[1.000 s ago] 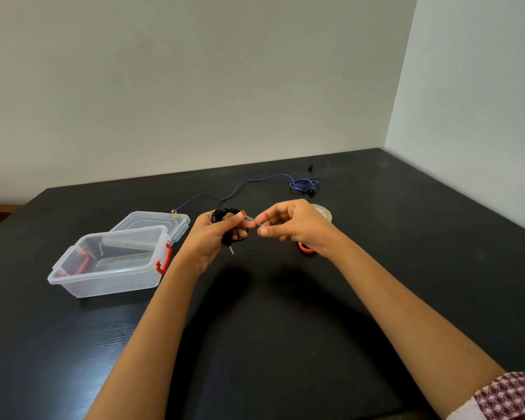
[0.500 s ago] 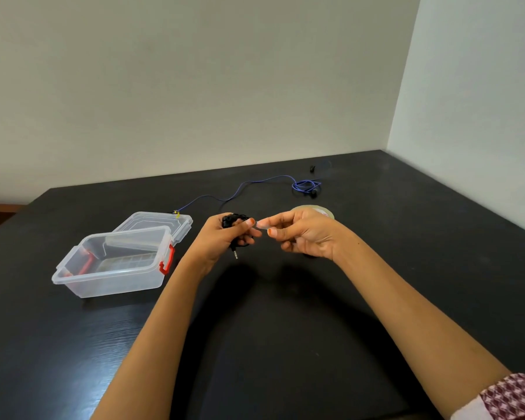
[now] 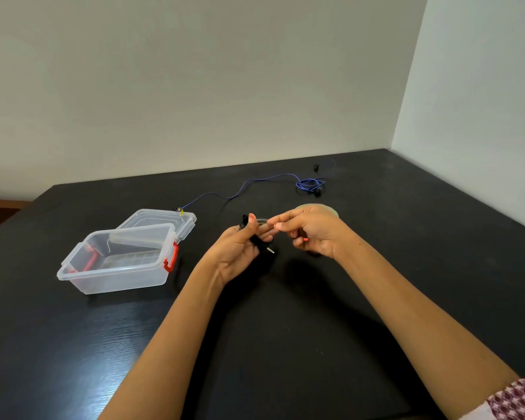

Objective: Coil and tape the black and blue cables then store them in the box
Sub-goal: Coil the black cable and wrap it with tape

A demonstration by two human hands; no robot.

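Note:
My left hand (image 3: 240, 253) grips the coiled black cable (image 3: 256, 242), with its metal plug poking out to the lower right. My right hand (image 3: 311, 233) pinches a strip of clear tape (image 3: 262, 223) that spans the gap to the coil by my left thumb. The tape roll (image 3: 331, 209) lies on the table behind my right hand, mostly hidden. A blue cable (image 3: 246, 184) lies loose across the back of the table, bunched at its right end. The clear plastic box (image 3: 119, 268) with red latches stands open at the left.
The box's lid (image 3: 164, 221) leans behind the box, touching the blue cable's yellow end. A small black piece (image 3: 316, 167) lies near the far right corner. The black table (image 3: 285, 328) ends at walls behind and to the right.
Both hands have shifted slightly toward me and down. My left hand has turned the black coil, so the plug now points to the lower right. The tape strip stays pinched between the hands.

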